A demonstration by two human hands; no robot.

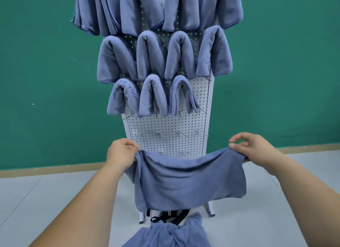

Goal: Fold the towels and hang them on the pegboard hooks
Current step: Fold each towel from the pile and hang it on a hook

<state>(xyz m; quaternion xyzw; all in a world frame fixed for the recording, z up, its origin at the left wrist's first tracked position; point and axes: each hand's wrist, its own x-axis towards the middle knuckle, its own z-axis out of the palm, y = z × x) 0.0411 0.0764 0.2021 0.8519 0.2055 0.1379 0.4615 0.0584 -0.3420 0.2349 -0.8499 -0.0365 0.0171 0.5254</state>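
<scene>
Seen from the head camera, a blue-grey microfibre towel [187, 178] is held stretched and slightly sagging in the air in front of the lower part of a white perforated metal pegboard stand [165, 125]. Its upper left corner is pinched by the left hand [122, 152], and its upper right corner is gripped by the curled fingers of the right hand [252, 148]. Rows of matching folded blue-grey towels [180, 57] are already draped over hooks higher on the board, three of them in the lowest filled row. A bare wire hook [207, 79] can be made out at the right end of that row, and further empty metal hooks [199, 131] are seen below. A heap of crumpled blue-grey towels [171, 234] is left on the pale grey floor [55, 200] at the person's feet, against a green wall [46, 63]. The folding step is judged to be in hand, the cloth seemingly doubled once. The two held corners would next have to be brought together to narrow the towel, and its fold then laid centred over a free hook so that both halves hang evenly.
</scene>
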